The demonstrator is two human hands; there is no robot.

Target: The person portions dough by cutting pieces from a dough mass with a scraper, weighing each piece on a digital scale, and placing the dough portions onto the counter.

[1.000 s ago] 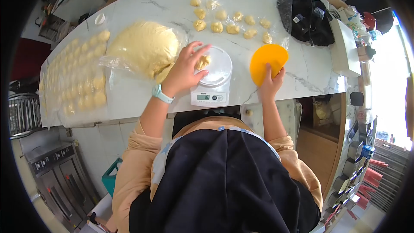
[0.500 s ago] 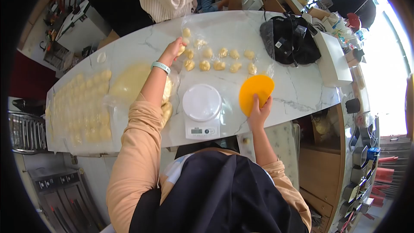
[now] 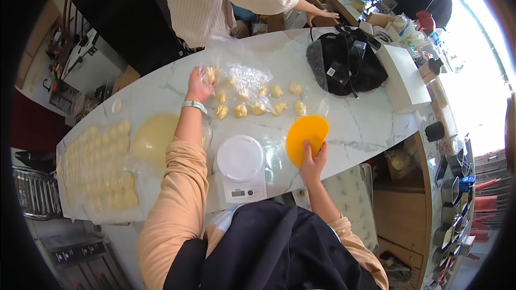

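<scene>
My left hand [image 3: 200, 85] is at the far left end of the rows of dough pieces [image 3: 240, 110], with its fingers on clear plastic film [image 3: 244, 79] and partly hidden by it. A pale dough lump [image 3: 210, 75] shows at its fingertips. In my right hand [image 3: 314, 162] is a round-edged yellow scraper [image 3: 307, 137], held above the marble table. The white kitchen scale [image 3: 241, 158] stands between my arms with nothing on its plate. Left of my forearm, a large dough mass [image 3: 155, 138] lies partly hidden by my arm.
Many small dough balls under film [image 3: 99, 166] cover the table's left part. At the back right are a black bag [image 3: 349, 64] and a white box [image 3: 403, 78]. A person in a striped top [image 3: 215, 0] stands across the table, one arm stretched right.
The dough piece has left the scale with my left hand, which moved up to the far rows. The film there is now lifted and crumpled. The view shifted, and the other person came into sight.
</scene>
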